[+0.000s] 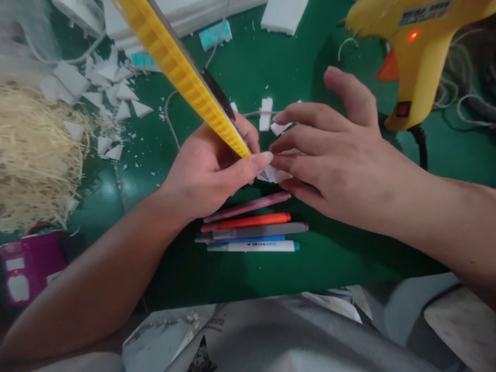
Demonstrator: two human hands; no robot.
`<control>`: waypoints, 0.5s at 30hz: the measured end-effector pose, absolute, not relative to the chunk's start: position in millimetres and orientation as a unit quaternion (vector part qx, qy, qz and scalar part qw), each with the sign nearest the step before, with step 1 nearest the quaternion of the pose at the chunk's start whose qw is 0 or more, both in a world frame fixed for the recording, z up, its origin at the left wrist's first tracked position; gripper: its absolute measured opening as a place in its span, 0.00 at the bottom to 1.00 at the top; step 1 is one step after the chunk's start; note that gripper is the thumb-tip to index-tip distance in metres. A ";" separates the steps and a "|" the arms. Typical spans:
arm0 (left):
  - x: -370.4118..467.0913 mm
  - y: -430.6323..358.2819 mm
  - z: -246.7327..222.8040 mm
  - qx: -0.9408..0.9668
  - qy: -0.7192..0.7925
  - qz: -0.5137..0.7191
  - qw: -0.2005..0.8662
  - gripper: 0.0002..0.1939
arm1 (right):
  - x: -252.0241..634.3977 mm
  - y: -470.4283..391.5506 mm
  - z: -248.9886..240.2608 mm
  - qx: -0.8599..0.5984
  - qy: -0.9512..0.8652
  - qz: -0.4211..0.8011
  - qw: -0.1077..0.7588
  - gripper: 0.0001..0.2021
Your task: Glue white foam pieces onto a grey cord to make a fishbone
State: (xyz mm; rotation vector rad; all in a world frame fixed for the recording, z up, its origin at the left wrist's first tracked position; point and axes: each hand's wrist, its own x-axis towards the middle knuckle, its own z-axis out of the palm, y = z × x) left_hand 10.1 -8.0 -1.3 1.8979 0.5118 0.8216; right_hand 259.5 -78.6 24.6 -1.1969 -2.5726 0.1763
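Observation:
My left hand is closed round a long yellow utility knife, which slants up to the upper left. Under the left thumb tip lies a small crumpled white piece, beside the fingertips of my right hand. The right fingers are spread, with the thumb raised away from them. White foam strips rest just beyond both hands. Nearer to me, several pens lie side by side, among them a red pen, a grey pen and a white pen.
A yellow glue gun with a lit red light is at the upper right. Straw-like shreds, white foam scraps and a purple device are at the left. A white block lies at the far side of the green table.

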 end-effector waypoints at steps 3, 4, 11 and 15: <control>10.9 -8.9 -2.0 0.763 0.200 0.344 0.509 0.18 | 259.3 -79.2 24.8 -0.413 -0.898 0.053 0.142 0.24; 10.9 -9.0 -2.3 0.758 0.199 0.346 0.516 0.19 | 259.5 -79.2 24.3 -0.410 -0.899 0.049 0.146 0.24; 11.1 -11.0 -2.1 0.767 0.212 0.349 0.494 0.21 | 259.5 -78.6 23.6 -0.403 -0.904 0.019 0.143 0.24; 13.5 -12.4 0.0 0.766 0.215 0.357 0.489 0.22 | 257.4 -79.3 26.1 -0.409 -0.900 0.040 0.146 0.22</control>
